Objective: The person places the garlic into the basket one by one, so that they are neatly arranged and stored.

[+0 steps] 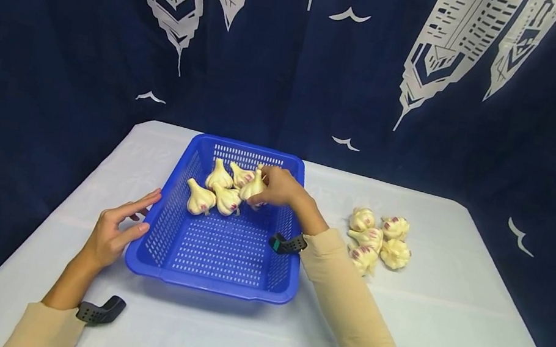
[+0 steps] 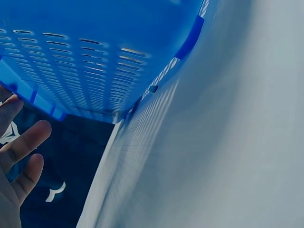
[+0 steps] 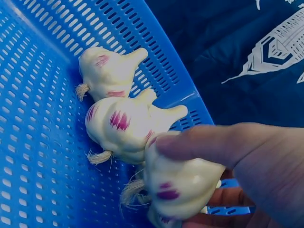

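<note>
A blue perforated plastic basket point(image 1: 214, 284) holds several garlic bulbs point(image 1: 201, 198), pale with purple streaks, grouped toward its back. Reaching in from the right, my right hand point(image 1: 277, 187) grips one garlic bulb point(image 3: 183, 183) between thumb and fingers, beside the others. In the right wrist view the thumb lies across the top of this bulb, and the fingertips are partly hidden beneath it. My left hand point(image 1: 113, 229) is at the basket's left rim, its fingers fairly straight and spread; the left wrist view shows the fingers point(image 2: 28, 142) next to the basket's outer side.
Right of the basket, several more garlic bulbs point(image 1: 395, 253) lie in a cluster on the white-covered table point(image 1: 448, 346). A dark blue curtain point(image 1: 295, 77) with white building prints hangs behind. Black straps sit on both wrists.
</note>
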Motion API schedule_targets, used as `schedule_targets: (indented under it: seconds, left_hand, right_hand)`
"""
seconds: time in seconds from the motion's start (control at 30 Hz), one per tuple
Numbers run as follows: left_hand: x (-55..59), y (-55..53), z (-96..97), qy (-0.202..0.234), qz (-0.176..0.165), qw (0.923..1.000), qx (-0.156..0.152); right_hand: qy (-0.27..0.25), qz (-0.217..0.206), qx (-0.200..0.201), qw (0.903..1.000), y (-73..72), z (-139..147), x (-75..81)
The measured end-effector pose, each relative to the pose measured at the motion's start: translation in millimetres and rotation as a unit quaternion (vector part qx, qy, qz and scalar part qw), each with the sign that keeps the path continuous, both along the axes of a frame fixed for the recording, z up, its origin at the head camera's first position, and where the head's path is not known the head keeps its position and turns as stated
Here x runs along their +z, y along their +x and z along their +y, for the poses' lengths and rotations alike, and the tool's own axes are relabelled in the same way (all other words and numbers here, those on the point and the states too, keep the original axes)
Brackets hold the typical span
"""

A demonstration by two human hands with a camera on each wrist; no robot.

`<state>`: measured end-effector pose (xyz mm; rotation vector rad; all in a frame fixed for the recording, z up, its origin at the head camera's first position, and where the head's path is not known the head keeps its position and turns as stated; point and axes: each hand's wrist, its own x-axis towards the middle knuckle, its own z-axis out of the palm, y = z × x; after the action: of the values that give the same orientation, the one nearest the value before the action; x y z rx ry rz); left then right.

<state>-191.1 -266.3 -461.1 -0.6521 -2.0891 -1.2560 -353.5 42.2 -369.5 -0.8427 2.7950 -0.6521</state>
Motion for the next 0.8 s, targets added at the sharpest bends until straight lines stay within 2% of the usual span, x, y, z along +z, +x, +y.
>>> schedule_targets:
  seconds: [0.2,0.47,0.8]
  left_hand:
    - [3.5,0.9,0.7,0.0,-0.007,1.0,0.002]
    - [2.4,0.9,-0.1,-0.004,-0.009,0.9999,0.003]
    - [3.7,0.8,0.5,-0.007,-0.005,1.0,0.001]
  right_hand:
    - [0.03,0.006,-0.007,0.9995,3.3,-1.3,2.2]
    - [0.095,0.007,-0.014,0.9953,2.8,-6.0,-4.2]
    - [0.106,0.002,-0.024,0.9941,5.2,-8.1,-4.4]
